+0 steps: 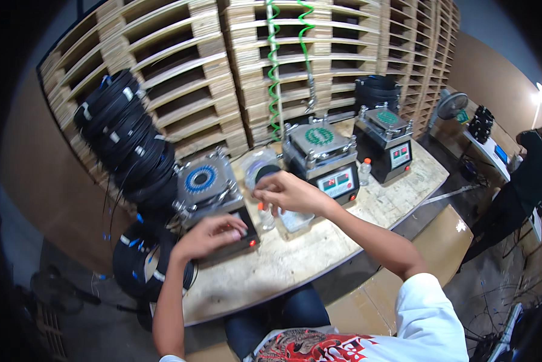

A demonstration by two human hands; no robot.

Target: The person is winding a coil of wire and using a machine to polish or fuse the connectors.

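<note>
My left hand [210, 236] hovers with loosely bent fingers by the front of the left bench machine [206, 181]; nothing shows in it. That machine carries a square metal plate with a ring of blue fittings [200, 179]. My right hand [288, 192] has its fingers curled in a pinch between the left and middle machines; what they hold, if anything, is hidden. A dark round disc [267, 174] lies right beside its knuckles. Below this hand stand a small clear bottle with an orange cap [266, 218] and a clear shallow container [296, 221].
The middle machine [320, 148] and right machine [384, 142] bear green fittings and lit displays. Another orange-capped bottle [365, 172] stands between them. Black cable coils [123, 133] are piled at left. Wooden pallets [307, 54] rise behind the table [271, 271]. A person [527, 175] is at far right.
</note>
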